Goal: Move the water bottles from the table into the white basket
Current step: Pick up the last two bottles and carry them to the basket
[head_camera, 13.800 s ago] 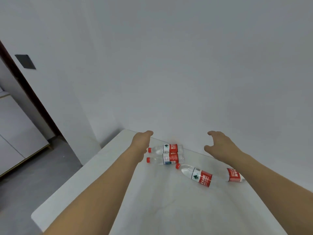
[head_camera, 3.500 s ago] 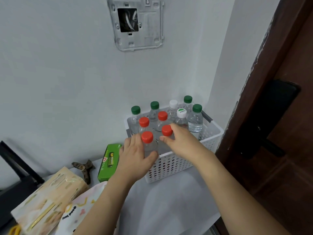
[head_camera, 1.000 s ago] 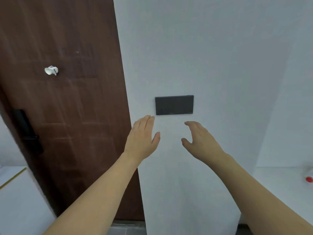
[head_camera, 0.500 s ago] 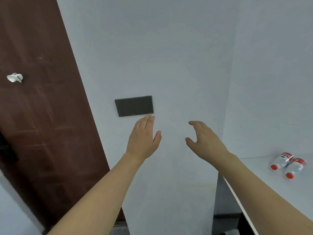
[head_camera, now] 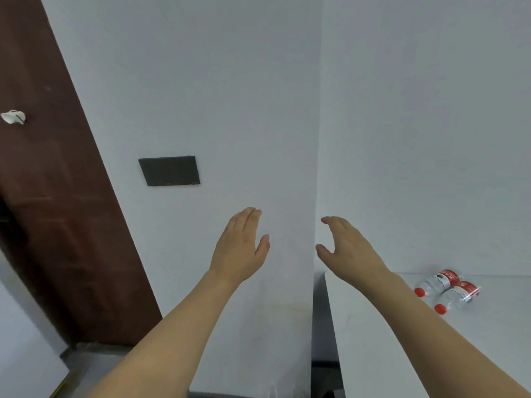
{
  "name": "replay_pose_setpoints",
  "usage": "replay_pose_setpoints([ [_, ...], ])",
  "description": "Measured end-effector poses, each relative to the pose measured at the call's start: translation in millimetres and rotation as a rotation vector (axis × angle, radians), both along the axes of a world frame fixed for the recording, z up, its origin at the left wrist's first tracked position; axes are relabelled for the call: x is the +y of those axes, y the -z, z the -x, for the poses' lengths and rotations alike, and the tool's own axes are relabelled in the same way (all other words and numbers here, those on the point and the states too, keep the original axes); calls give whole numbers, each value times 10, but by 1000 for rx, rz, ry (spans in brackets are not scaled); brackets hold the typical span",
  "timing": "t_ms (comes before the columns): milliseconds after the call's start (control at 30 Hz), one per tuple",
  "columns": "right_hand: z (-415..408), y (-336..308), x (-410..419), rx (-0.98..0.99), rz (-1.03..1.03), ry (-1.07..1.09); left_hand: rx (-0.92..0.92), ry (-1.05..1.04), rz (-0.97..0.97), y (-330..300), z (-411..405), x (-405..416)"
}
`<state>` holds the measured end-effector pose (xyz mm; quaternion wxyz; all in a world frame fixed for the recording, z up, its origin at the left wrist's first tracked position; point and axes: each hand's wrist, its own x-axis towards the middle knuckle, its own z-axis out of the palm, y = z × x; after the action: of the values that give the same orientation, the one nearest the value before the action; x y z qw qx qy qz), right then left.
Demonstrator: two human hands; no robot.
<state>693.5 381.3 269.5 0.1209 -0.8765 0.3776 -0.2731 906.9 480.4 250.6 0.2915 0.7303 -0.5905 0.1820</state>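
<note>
Two clear water bottles with red caps and red labels lie side by side on the white table point(head_camera: 402, 340) at the right: one point(head_camera: 438, 281) behind, the other point(head_camera: 457, 297) in front. My left hand point(head_camera: 240, 248) and my right hand point(head_camera: 349, 248) are held out in the air before a white wall, both empty with fingers apart. The right hand hovers near the table's left corner, well left of the bottles. The white basket is out of view.
A dark brown door point(head_camera: 57, 196) with a white hook point(head_camera: 13, 117) fills the left side. A black switch panel point(head_camera: 169, 170) sits on the white wall. A dark gap point(head_camera: 324, 326) separates the wall's corner from the table edge.
The view has swung further right: door and switch panel slid left, and more of the table with the two bottles came into view. Both hands stayed empty and apart.
</note>
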Motion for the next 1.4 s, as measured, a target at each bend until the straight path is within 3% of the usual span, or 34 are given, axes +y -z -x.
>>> replay_pose_setpoints([
  [367,1244,154,-811,9,-7,59,50,103,5,147,1196,-913],
  [767,2417,453,-1973,21,-122,-5,111,15,-88,476,2462,-1748],
  [967,2759,755,-2513,48,-145,23,246,-11,-90,666,2635,-2385],
  [1200,3375,1166,-3562,148,-248,47,382,18,-259,1188,3203,-3248],
  [1400,3632,1830,-4414,308,-271,-106,711,-95,-356,1720,3510,-3995],
])
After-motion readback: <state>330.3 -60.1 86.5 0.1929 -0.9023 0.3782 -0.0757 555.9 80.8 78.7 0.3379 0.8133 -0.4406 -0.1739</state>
